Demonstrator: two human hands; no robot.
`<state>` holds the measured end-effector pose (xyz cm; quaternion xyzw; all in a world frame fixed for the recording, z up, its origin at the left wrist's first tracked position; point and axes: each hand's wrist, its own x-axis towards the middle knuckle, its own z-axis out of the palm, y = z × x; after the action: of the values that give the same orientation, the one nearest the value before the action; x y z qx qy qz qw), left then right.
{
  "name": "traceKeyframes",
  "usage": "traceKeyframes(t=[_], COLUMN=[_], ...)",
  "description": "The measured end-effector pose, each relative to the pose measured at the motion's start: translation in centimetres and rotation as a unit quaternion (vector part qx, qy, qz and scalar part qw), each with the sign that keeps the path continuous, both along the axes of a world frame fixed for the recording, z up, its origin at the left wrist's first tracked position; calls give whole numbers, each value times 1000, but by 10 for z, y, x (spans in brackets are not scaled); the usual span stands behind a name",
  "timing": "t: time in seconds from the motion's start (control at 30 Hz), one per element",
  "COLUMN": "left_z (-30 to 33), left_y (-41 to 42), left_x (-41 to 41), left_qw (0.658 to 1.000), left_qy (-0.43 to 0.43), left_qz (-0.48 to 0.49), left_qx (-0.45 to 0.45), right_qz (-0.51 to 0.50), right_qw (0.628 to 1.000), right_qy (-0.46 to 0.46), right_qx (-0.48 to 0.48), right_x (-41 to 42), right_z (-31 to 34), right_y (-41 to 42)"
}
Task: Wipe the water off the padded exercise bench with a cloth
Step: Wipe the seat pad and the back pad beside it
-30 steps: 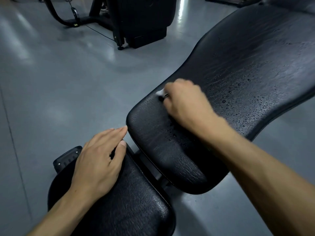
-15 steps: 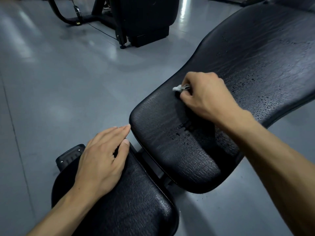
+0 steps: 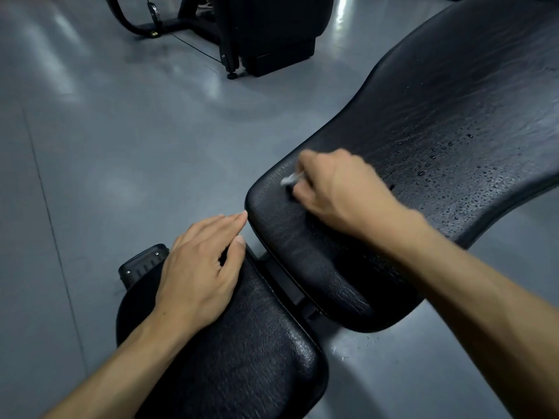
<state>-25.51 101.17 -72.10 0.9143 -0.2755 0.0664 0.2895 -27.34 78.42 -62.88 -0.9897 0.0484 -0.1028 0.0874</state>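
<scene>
The black padded bench has a long back pad point(image 3: 438, 110) running to the upper right and a smaller seat pad point(image 3: 242, 358) in front of me. Water droplets point(image 3: 472, 182) bead on the right side of the back pad. My right hand point(image 3: 338, 189) is curled round a small white cloth point(image 3: 290, 178), most of it hidden in my fist, and presses it on the near left end of the back pad. My left hand point(image 3: 199, 267) lies flat on the seat pad's far end, fingers straight.
Grey glossy floor point(image 3: 121, 146) surrounds the bench. A black exercise machine point(image 3: 266, 34) with a curved frame and cable stands at the back. A black plastic end cap point(image 3: 142, 261) juts out left of the seat pad. Small droplets lie on the floor below the gap between the pads.
My right hand with the cloth swept toward the upper right along the back pad, then back down to its near left end. Droplets near that end are gone. My left hand stayed put.
</scene>
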Motion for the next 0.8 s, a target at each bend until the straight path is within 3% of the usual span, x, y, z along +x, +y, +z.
traceKeyframes(t=[0.1, 0.3, 0.47, 0.67, 0.8], left_z=[2, 3, 4, 5, 4], left_y=[-1, -1, -2, -2, -3], left_x=[-2, -2, -3, -2, -2], left_qw=[1000, 1000, 1000, 1000, 1000], left_qy=[-2, 3, 16, 18, 17], left_qz=[-2, 4, 9, 6, 9], left_qx=[-5, 1, 2, 1, 5], right_qz=[-46, 61, -54, 56, -22], right_qw=[999, 998, 998, 997, 999], right_qy=[-13, 34, 17, 54, 25], right_qx=[25, 11, 20, -3, 9], right_x=[11, -18, -6, -39, -24], right_z=[4, -7, 8, -3, 6], right_y=[-15, 27, -15, 23, -22])
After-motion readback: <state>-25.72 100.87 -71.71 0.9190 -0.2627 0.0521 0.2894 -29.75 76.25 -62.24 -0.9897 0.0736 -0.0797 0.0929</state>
